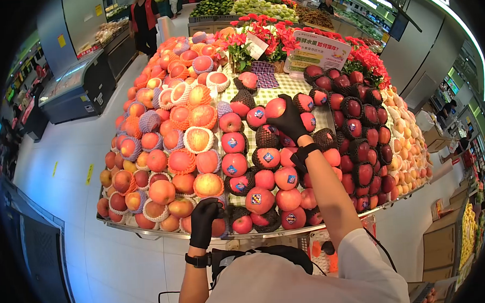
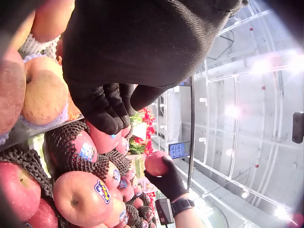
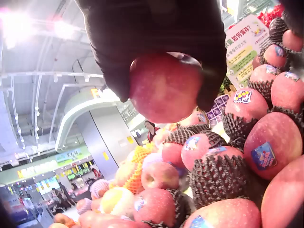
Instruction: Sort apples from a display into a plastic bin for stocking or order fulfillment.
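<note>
My right hand [image 1: 291, 122], in a black glove, grips a red apple [image 3: 165, 89] above the middle section of a fruit stand. In the right wrist view the apple hangs below the palm, fingers and thumb around its sides. Beneath it lie red apples [image 1: 267, 157] with blue stickers, several in black foam nets. My left hand [image 1: 204, 222], also gloved, is at the stand's front edge by the divider, its fingers loosely curled with nothing in them. Close by are a large apple [image 1: 208, 185] and a stickered apple [image 2: 83, 198].
Orange-red apples in coloured foam nets [image 1: 179, 135] are heaped on the left. Dark red apples [image 1: 364, 173] and pale peach-like fruit [image 1: 405, 139] fill the right. Red flowers [image 1: 267, 34], a sign [image 1: 316, 51] and a purple tray liner [image 1: 264, 74] stand at the back. A person [image 1: 144, 23] is in the aisle.
</note>
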